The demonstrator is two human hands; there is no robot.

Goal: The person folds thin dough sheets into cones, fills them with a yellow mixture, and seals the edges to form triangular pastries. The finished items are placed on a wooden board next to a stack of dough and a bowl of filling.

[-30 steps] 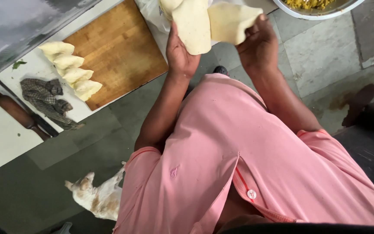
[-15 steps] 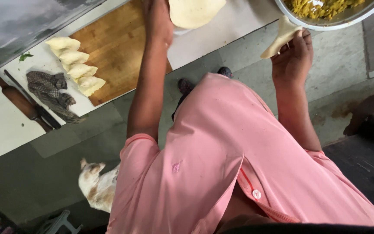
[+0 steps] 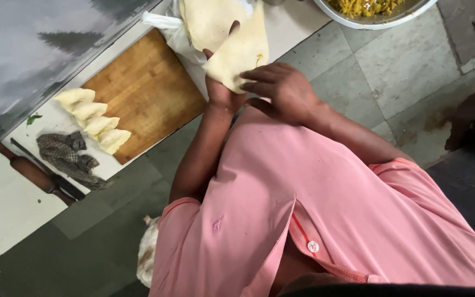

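— Pale dough first: what lies farthest left of the grip?

— Four folded dough pieces (image 3: 93,118) sit in a row at the left edge of a wooden board (image 3: 147,91), well left of the hands. Below them a checked cloth (image 3: 67,157) is bunched on the white counter (image 3: 6,209), with a wooden rolling pin (image 3: 28,171) just beside it.

— And at the grip itself?

— The left hand (image 3: 222,91) is under a flat sheet of dough (image 3: 240,52), thumb up along its left edge, so the sheet rests on the palm and is grasped there. The right hand (image 3: 281,91) lies just to the right, its fingers (image 3: 257,77) pressed on the sheet's lower corner; they are closed on the dough rather than spread loose. A small yellow speck shows on the sheet.

— Anything behind the sheet?

— A second round of dough (image 3: 207,22) lies up and left of the held sheet, partly covered by it, on a white plastic bag (image 3: 174,36).

— To the right?

— Up and right of the grip, a metal bowl (image 3: 377,22) holds yellow filling (image 3: 364,6). Below the hands, the person's pink shirt (image 3: 303,220) fills the view.
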